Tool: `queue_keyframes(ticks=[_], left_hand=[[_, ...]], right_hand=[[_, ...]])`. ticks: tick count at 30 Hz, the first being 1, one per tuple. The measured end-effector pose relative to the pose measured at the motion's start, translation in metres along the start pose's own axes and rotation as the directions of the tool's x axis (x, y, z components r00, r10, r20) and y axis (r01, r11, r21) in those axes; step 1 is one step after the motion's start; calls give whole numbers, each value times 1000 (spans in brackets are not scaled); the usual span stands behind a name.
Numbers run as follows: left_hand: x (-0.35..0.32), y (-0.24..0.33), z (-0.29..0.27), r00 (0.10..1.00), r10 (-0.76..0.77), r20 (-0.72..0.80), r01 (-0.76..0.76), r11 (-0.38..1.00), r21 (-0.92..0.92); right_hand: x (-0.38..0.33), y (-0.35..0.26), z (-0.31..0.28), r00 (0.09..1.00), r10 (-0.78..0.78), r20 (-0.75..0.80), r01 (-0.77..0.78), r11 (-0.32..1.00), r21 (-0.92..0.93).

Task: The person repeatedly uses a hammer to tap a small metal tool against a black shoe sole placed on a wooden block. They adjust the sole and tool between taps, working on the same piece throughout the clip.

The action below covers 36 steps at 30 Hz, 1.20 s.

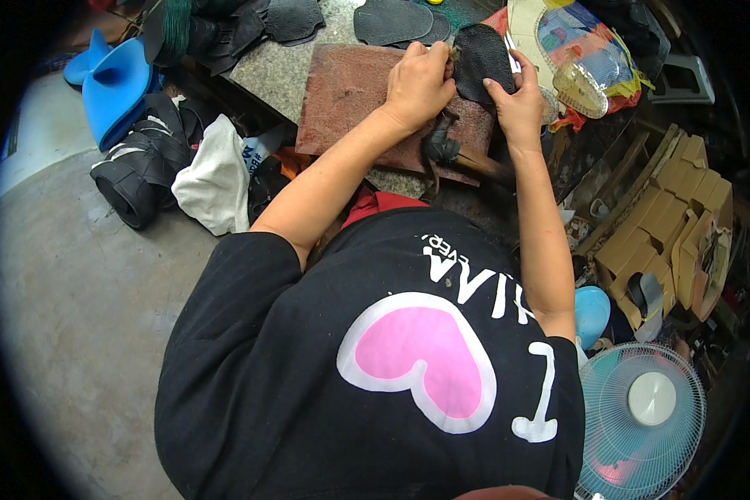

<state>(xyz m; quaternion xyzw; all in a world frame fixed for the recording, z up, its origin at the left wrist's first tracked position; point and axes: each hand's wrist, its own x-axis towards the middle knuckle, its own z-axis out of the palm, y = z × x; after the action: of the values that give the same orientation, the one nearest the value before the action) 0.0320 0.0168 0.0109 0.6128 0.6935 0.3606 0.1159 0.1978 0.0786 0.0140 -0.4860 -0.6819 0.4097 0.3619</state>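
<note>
My right hand (518, 108) grips a black textured shoe-sole-shaped piece (482, 62) by its right edge, thumb on its face and fingers behind. My left hand (418, 85) is closed at the piece's left edge, fingertips pinched together. Something small and pale shows at those fingertips, too small to name. Both hands are over a worn reddish-brown board (342, 96) on the stone-topped bench (277, 71). Below them, between my forearms, lies a tool with a black wrapped end (440, 148) and a wooden handle (482, 164).
More black sole pieces (387, 22) lie at the back of the bench. Pale sole shapes (579, 87) rest on a colourful bag at right. Black footwear (137, 171) and a grey cloth (212, 183) are at left. Cardboard (654, 225) and a fan (642, 425) stand right.
</note>
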Motion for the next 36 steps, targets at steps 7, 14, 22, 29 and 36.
queue_keyframes(ticks=[7, 14, 22, 29, 36], left_hand=[[0, 1, -3, 998, -41, 53, 41, 999, 5], [8, -12, -3, 912, 408, -43, -408, 913, 11], [2, -21, 4, 969, 238, -60, -243, 966, -92], [-1, -16, 4, 974, 210, -91, -219, 970, -103], [-5, -12, 5, 959, 270, -85, -275, 960, -57]], right_hand=[[-33, -18, -9, 907, -406, 114, 395, 720, -571], [-40, -24, -9, 889, -353, 292, 458, 684, -568], [-38, -25, -5, 877, -413, 246, 471, 637, -610], [-23, -21, -3, 848, -448, 283, 521, 602, -605], [-23, -9, -21, 770, -555, 315, 619, 533, -577]])
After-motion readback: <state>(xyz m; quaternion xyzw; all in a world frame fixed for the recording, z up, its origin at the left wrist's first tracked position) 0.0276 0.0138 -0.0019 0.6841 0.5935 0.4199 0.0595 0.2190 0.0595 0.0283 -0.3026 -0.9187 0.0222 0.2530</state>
